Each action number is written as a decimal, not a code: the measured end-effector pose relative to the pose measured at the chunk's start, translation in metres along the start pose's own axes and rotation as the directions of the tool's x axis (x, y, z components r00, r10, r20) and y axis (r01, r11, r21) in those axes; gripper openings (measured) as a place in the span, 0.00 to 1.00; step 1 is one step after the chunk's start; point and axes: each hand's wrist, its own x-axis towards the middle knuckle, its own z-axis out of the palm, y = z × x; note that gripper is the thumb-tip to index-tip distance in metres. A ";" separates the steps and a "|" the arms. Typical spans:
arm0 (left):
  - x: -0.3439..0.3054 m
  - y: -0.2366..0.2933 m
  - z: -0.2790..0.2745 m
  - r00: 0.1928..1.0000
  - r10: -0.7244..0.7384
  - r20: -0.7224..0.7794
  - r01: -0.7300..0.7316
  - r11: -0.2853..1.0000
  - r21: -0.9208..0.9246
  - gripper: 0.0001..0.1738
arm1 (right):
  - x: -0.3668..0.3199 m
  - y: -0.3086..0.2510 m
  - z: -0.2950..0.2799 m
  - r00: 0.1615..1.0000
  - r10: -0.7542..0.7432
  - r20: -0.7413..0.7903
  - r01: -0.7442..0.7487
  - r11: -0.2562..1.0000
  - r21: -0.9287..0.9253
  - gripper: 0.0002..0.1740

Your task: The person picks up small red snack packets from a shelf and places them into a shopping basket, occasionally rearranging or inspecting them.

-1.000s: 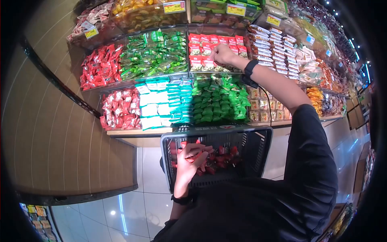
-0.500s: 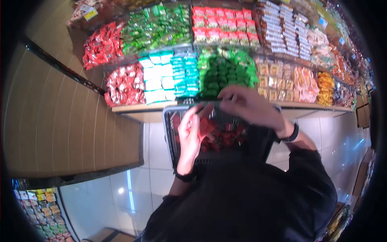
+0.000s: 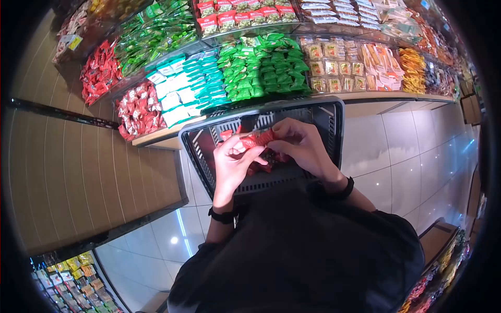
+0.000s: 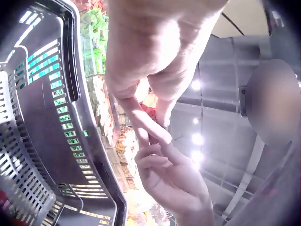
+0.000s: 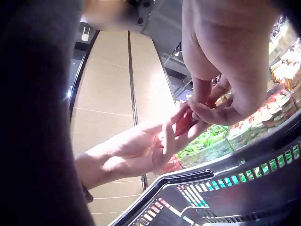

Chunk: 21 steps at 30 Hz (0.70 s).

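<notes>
Shelves (image 3: 376, 96) of bagged goods stand beyond my hands in the head view; my left hand (image 3: 232, 164) and right hand (image 3: 308, 151) pinch a red packet (image 3: 257, 139) between them, over the basket (image 3: 340, 125). Left wrist: fingers closed round it, basket beside. Right wrist: fingertips grip its end.

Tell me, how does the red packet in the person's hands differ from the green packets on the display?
The red packet is red, while the green packets are bright green. The red packet is pinched between the left hand and right hand above the basket; the green packets lie piled in the display's lower row. Both have shiny wrappers.
</notes>
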 end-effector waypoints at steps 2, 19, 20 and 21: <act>-0.005 0.010 -0.003 0.999 -0.054 -0.003 0.054 0.991 0.120 0.15 | -0.004 0.000 0.000 0.998 -0.066 -0.008 0.066 0.998 0.022 0.08; -0.001 -0.006 0.007 0.982 0.167 0.089 -0.189 0.870 0.455 0.31 | -0.015 -0.015 -0.008 0.905 -0.301 0.300 0.409 0.811 -0.419 0.14; -0.002 0.008 0.017 0.997 0.071 0.043 -0.082 0.916 0.392 0.35 | -0.011 -0.026 -0.006 0.939 -0.282 0.198 0.341 0.836 -0.429 0.15; -0.006 0.020 0.026 0.999 -0.029 0.030 0.017 0.947 0.320 0.40 | -0.011 -0.036 -0.005 0.994 0.000 0.107 0.025 0.971 -0.237 0.19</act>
